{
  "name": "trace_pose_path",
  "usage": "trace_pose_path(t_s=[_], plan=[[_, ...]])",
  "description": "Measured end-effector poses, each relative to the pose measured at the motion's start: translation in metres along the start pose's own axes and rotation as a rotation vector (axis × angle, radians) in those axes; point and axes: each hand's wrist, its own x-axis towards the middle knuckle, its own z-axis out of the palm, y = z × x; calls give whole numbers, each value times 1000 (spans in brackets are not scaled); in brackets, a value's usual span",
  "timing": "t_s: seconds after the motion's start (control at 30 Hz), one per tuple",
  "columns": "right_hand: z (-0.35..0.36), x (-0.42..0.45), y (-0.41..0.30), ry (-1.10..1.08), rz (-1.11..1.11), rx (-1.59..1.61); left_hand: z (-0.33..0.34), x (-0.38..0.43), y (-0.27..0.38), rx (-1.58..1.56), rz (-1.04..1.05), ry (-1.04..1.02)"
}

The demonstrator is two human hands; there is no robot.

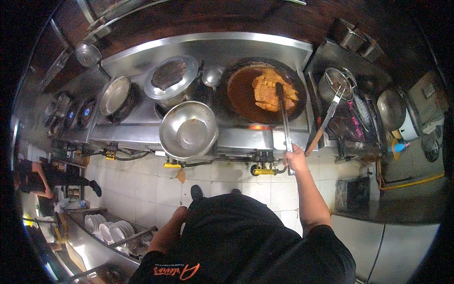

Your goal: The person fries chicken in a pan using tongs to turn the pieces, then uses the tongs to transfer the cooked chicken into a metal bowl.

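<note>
My right hand (pixel 295 159) grips a long-handled metal utensil (pixel 286 124) with a dark end. That end rests on a large scored slab of browned meat (pixel 266 94), which lies in brown liquid (pixel 239 88) inside a wide dark wok (pixel 230 69). An orange glow shows at the stove front below the wok. My left hand (pixel 180 213) hangs low beside my waist, its fingers mostly hidden, so its grip cannot be made out. A perforated metal bowl (pixel 189 133) sits at the stove's front edge, left of the wok.
A lidded pot (pixel 172 80), a ladle bowl (pixel 212 76) and a tilted metal pan (pixel 116 96) stand along the steel stove (pixel 244 136). Right of the wok, a wooden-handled strainer (pixel 324 122) reaches over a pot. Yellow gas valves (pixel 264 171) project below. Stacked plates (pixel 120 230) and another person (pixel 42 177) are at left.
</note>
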Motion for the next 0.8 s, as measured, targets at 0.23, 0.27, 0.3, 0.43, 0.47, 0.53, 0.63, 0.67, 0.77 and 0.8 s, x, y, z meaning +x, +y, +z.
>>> trace_pose_path(t_s=[0.23,0.27,0.3,0.43,0.47,0.53,0.63,0.67,0.77,0.8], plan=[[-7,-4,6,30,-11,-32,-32,-24,36,-122,-39,14],[-10,-4,8,21,-9,-24,-35,-25,42,-133,-85,-4],[-13,-3,10,13,-7,-17,-39,-25,47,-143,-130,-22],[-3,-7,0,39,-6,1,-15,-14,19,-227,-100,10],[1,-3,-1,19,-3,-9,-5,-9,3,-135,-48,4],[-1,-1,2,12,1,-31,-3,-5,6,-81,-23,-6],[-12,-6,7,44,3,-36,-30,-17,39,-173,-96,-14],[-12,-6,7,41,2,-32,-26,-15,36,-209,-116,-12],[-10,-5,6,30,-1,-23,-5,-2,18,-126,-73,48],[-9,-4,5,27,-2,-20,3,5,10,-66,-42,76]])
